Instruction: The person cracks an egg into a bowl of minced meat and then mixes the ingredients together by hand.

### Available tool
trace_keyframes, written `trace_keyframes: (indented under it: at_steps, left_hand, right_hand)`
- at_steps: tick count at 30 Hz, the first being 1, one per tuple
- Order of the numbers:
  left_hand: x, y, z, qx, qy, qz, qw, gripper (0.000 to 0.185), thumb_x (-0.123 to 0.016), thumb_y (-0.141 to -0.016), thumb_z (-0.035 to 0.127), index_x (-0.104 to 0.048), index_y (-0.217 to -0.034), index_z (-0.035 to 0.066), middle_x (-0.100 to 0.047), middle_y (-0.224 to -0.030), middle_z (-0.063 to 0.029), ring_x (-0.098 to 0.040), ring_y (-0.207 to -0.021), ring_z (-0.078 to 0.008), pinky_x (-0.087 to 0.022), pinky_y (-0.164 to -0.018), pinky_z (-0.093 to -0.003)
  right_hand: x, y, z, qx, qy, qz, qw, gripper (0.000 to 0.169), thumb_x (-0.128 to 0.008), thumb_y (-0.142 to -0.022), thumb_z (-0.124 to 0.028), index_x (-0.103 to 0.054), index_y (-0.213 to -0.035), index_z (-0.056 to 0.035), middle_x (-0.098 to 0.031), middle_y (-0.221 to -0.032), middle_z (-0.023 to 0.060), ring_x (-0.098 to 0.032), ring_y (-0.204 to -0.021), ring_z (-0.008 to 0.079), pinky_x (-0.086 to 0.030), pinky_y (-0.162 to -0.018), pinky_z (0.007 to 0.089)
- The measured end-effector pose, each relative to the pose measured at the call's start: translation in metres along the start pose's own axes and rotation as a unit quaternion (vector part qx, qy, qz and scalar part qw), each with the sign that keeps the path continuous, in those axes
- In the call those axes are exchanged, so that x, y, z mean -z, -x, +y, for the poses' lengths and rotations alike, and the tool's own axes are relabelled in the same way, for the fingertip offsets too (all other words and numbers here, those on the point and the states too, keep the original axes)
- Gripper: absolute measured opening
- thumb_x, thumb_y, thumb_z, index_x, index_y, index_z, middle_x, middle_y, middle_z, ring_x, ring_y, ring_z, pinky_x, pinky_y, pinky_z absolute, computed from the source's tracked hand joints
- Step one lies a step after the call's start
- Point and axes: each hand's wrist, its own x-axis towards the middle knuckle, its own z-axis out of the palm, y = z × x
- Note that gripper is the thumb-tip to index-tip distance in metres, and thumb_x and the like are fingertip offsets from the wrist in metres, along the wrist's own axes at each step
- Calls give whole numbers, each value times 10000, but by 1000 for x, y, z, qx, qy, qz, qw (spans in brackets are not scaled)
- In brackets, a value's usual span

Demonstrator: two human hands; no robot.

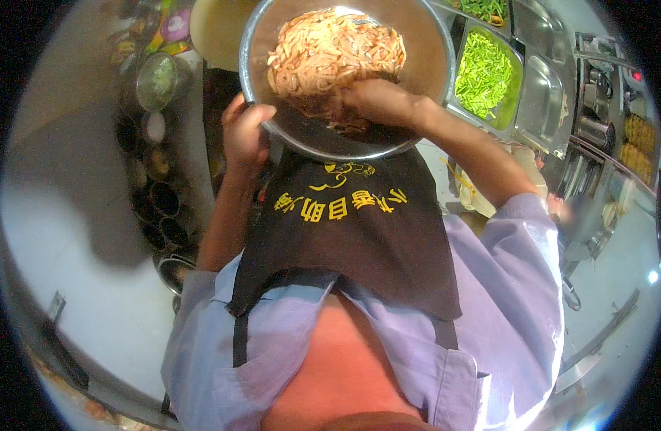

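A large round stainless-steel bowl (427, 48) is held in front of my black apron (341, 242), at the top middle. Sliced, pale brown strips of food, perhaps meat, (335, 51) lie heaped inside it. My left hand (247, 126) grips the bowl's rim at the left, with the thumb over the edge. My right hand (373, 105) reaches into the bowl and presses into the near side of the strips. Its fingers are buried or shaded, so I cannot tell whether they are closed on any strips.
To the right, a metal tray of chopped green vegetable (484, 75) stands beside other metal trays (540, 99). A clear bowl (163, 81) with pale green pieces and several dark round containers (163, 199) line the left. Another large pale vessel (217, 32) sits behind the bowl's left side.
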Motion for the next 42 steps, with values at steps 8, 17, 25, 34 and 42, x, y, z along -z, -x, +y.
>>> trace_keyframes:
  at_steps: [8, 17, 25, 34, 42]
  left_hand:
    - [4, 0, -6, 3, 76, -9, 997, 388, -589, -768, 120, -618, -1124, -33, -665, -1024, -101, -639, -911, -223, -504, -837, -349]
    - [-5, 11, 6, -31, 87, -27, 995, 320, -566, -766, -7, -647, -1073, -36, -669, -945, -43, -605, -823, -129, -477, -762, -269]
    - [-11, 20, 9, -22, 124, -1, 992, 323, -543, -763, -20, -639, -1070, -40, -669, -945, -53, -605, -814, -137, -480, -759, -276]
    - [-1, 31, 10, -47, 76, 30, 996, 292, -549, -737, -17, -645, -1012, -31, -657, -886, -40, -587, -781, -123, -469, -737, -280]
    - [7, 33, 9, -27, 73, 26, 997, 209, -560, -761, -22, -641, -953, -15, -634, -829, -11, -557, -722, -88, -444, -671, -249]
  right_hand:
    - [67, 75, 3, -91, 117, -49, 988, 273, -581, -914, -88, -615, -1184, -80, -640, -1177, 137, -637, -1104, 278, -557, -877, 392]
    - [32, -17, -65, 108, 79, 359, 924, 369, -600, -894, -226, -592, -1250, -130, -548, -1298, 130, -492, -1276, 294, -416, -1074, 456]
    - [21, 21, -40, -94, -70, 185, 976, 524, -570, -947, -339, -432, -1431, -191, -354, -1522, 184, -417, -1337, 409, -374, -1085, 575]
    - [55, -14, -25, -161, 106, 307, 932, 574, -586, -943, -318, -419, -1445, -97, -451, -1435, 205, -530, -1227, 387, -486, -982, 548]
    - [67, -79, -48, 81, -57, 288, 953, 389, -573, -911, -209, -600, -1284, -101, -500, -1322, 208, -583, -1106, 363, -500, -915, 444]
